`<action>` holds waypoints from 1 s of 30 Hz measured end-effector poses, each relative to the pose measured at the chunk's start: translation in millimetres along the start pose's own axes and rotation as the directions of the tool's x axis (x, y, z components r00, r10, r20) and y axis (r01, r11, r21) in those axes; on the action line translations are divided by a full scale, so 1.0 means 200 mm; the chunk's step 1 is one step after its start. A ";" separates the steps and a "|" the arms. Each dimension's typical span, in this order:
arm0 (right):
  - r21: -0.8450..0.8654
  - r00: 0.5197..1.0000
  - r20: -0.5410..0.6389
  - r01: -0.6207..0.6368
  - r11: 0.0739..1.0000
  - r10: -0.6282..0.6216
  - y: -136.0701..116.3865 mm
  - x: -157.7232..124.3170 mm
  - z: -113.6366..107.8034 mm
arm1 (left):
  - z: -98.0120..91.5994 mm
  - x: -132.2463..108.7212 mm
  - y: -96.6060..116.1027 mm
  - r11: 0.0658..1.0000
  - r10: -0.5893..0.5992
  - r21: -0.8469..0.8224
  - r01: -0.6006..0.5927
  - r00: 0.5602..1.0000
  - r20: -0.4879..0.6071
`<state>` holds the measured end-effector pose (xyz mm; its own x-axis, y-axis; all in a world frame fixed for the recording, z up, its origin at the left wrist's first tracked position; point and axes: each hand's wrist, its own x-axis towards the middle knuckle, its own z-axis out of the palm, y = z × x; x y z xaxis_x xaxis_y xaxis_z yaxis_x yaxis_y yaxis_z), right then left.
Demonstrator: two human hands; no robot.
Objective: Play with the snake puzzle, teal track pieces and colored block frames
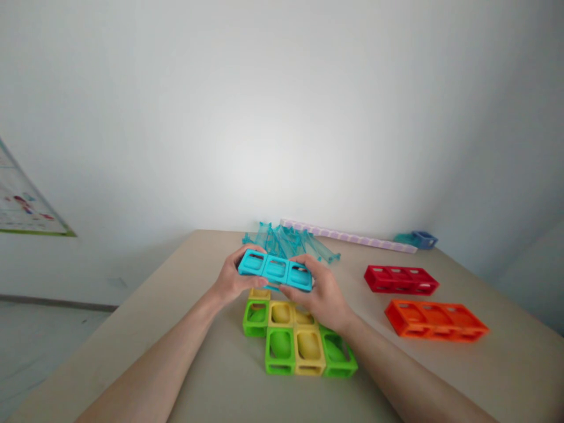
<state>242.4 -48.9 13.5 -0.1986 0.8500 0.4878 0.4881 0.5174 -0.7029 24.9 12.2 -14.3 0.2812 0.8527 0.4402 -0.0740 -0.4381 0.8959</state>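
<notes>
A light-blue plastic block (277, 268) made of three open-windowed cells in a row is held up over the table, slightly tilted. My left hand (233, 275) grips its left end, thumb at the front edge. Round its right end close the fingers of my right hand (321, 291). Below and just nearer to me sits a group of joined green and yellow blocks (281, 345) on the table. My right hand and forearm cover part of that group's right side. The blue block hides some of its far part.
Right of my hands lie a red three-cell block (400, 279) and an orange one (435, 320). Clear teal plastic pieces (282, 239) are heaped near the wall, beside a long lilac strip (348, 236). A small blue container (424, 239) stands at the table's (207, 382) far right corner.
</notes>
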 end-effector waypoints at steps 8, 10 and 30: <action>0.003 1.000 -0.018 -0.005 1.000 0.005 0.00 0.00 0.01 | 0.01 0.00 0.00 0.998 0.034 0.052 -0.033 0.999 -0.024; -0.011 0.998 -0.063 0.016 1.000 -0.017 0.01 0.00 0.01 | 0.04 -0.01 0.02 0.994 0.067 0.093 -0.061 0.996 -0.057; -0.488 0.921 0.021 0.348 0.800 -0.388 -0.01 -0.02 0.00 | 0.13 -0.05 0.09 0.924 0.244 0.277 -0.265 0.964 0.109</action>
<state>242.5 -52.4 13.5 -0.3903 0.5843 0.7115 0.7361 0.6622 -0.1401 45.5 -11.4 -4.6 0.3574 0.6839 0.6360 0.1218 -0.7093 0.6943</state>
